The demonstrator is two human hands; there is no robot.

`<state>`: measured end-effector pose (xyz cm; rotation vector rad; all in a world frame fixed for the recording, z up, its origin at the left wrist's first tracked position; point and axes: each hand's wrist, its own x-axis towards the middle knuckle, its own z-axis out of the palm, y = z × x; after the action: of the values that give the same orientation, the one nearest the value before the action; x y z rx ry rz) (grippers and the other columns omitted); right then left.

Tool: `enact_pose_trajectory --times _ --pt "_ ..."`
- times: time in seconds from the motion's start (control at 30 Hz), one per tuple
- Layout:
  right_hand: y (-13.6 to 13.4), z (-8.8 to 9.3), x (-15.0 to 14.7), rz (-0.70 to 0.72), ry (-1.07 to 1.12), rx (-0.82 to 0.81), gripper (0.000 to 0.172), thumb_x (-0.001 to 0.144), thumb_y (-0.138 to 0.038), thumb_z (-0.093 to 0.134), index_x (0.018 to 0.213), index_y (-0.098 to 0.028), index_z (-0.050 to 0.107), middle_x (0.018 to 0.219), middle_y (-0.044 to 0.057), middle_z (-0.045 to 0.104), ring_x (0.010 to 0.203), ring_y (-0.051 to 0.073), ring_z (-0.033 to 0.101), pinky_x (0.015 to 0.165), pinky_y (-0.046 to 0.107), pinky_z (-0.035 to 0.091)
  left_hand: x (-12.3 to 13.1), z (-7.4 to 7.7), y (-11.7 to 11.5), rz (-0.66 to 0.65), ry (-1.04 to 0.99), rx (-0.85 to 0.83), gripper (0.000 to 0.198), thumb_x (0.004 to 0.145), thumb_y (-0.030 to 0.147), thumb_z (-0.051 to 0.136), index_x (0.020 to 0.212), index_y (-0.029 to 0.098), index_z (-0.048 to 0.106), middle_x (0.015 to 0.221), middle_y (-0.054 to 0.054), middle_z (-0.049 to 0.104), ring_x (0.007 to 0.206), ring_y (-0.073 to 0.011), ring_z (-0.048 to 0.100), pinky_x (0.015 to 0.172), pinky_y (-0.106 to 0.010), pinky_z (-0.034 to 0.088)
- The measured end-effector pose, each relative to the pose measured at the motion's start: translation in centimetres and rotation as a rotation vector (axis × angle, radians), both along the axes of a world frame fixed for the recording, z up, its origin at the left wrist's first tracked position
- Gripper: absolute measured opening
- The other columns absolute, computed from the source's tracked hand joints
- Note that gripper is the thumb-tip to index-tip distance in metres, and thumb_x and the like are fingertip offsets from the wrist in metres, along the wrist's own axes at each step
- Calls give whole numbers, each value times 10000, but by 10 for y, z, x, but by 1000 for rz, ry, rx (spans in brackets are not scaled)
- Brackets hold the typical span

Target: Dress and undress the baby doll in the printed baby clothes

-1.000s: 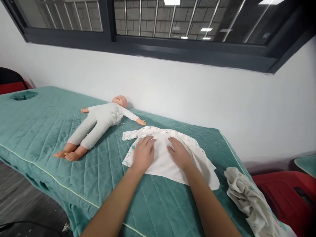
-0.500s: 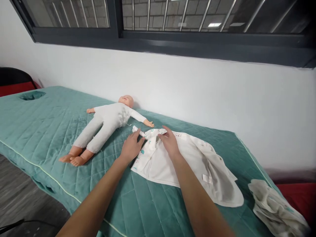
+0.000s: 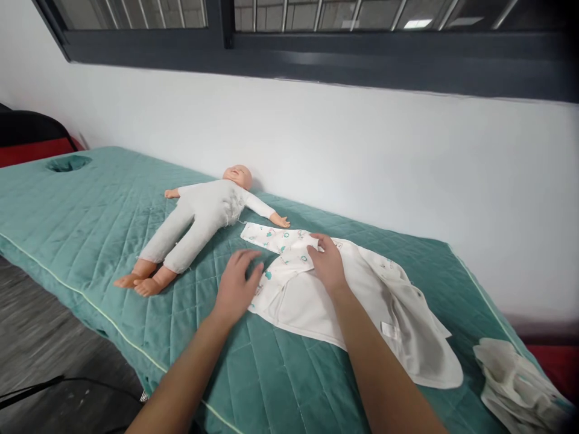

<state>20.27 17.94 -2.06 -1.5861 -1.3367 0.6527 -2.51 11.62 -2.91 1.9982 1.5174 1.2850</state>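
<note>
A white baby shirt (image 3: 362, 307) with small green prints lies spread on the bed, its plain inner side mostly facing up. One printed sleeve (image 3: 266, 237) stretches flat to the left, close to the doll's hand. My right hand (image 3: 328, 265) pinches the cloth at the inner end of that sleeve. Just left of the shirt, my left hand (image 3: 238, 283) hovers with fingers apart and holds nothing. Beyond it a baby doll (image 3: 210, 205) in a white cloth body lies on its back, arms out, head towards the wall.
The green quilted bed cover (image 3: 280, 386) has a face hole (image 3: 69, 163) at the far left. A crumpled white garment (image 3: 515, 383) lies at the right edge. A white wall (image 3: 362, 150) with a dark-framed window runs behind. A black cable (image 3: 63, 380) hangs by the floor.
The sleeve, bunched at my left hand before, now lies flat and extended leftward. My left hand has let go of it and moved slightly nearer me. The view has tilted down a little.
</note>
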Motion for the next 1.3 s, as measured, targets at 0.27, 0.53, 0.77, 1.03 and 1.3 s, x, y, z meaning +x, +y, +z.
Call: enact_pose_trajectory --times 0.27,0.53,0.77,1.03,1.3 --pt "-6 9 18 -81 -432 -167 490 821 -264 497 1309 -259 547 1115 66 666 1002 258 613 867 375 450 3 1 -70 -316 298 14 459 843 78 480 1259 246 573 1271 -92 561 1157 -253 506 956 -444 451" --pt "-5 11 28 -71 -500 -203 433 820 -326 547 1243 -245 585 989 49 687 908 235 623 765 325 442 34 7 -64 -147 300 71 209 940 182 478 1053 222 650 983 -63 634 919 -219 554 800 -391 461" --pt "-5 9 35 -64 -571 -171 414 863 -292 496 1269 -229 546 1087 76 669 949 234 625 775 332 446 80 15 -77 -347 447 108 189 963 241 468 984 209 653 909 -53 638 878 -220 572 779 -384 472" --pt "-12 26 45 7 -337 -306 465 780 -336 659 1210 -176 588 1069 130 698 1002 300 653 886 431 468 74 11 -70 -328 -34 -92 209 968 307 489 932 204 667 882 -25 650 831 -163 596 763 -301 488" --pt "-19 31 13 247 356 -11 439 828 -402 604 1227 -222 559 1213 90 672 1075 206 651 880 349 535 57 -1 -60 488 -490 114 398 935 305 522 1316 213 459 1382 -115 413 1288 -230 428 1091 -412 366"
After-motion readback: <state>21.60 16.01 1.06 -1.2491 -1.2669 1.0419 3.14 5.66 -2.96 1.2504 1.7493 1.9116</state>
